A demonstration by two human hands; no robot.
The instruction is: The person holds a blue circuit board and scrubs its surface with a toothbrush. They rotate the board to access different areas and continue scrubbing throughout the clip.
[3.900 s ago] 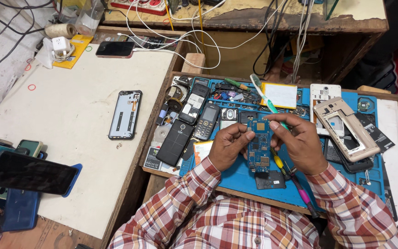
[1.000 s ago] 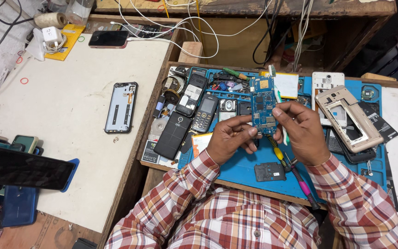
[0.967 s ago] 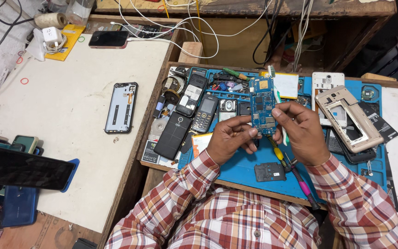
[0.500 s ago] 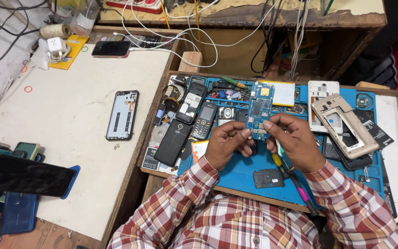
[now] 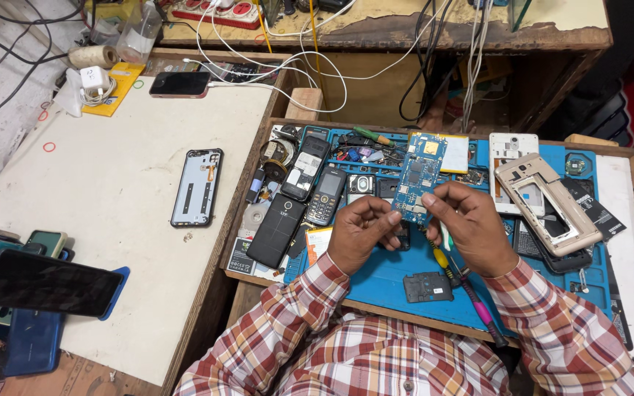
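Cluttered wooden tray (image 5: 629, 242) with a blue mat: the left hand (image 5: 361, 233) curls, fingertips pinching the lower edge of a blue circuit board (image 5: 418, 176), held upright above the mat's middle. A yellow-labelled flat pack (image 5: 455, 152) lies behind it near the far edge. The right hand (image 5: 471, 227) grips the board's lower right corner.

The blue circuit board (image 5: 418, 176) looks hard and matt, studded with dull metal parts. The work mat (image 5: 383, 275) under it is smooth blue rubber. The tray (image 5: 434, 317) rim is raw, worn wood. The side table (image 5: 111, 191) top is pale, matt and scuffed. The shirt sleeves (image 5: 288, 323) are checked woven cloth.
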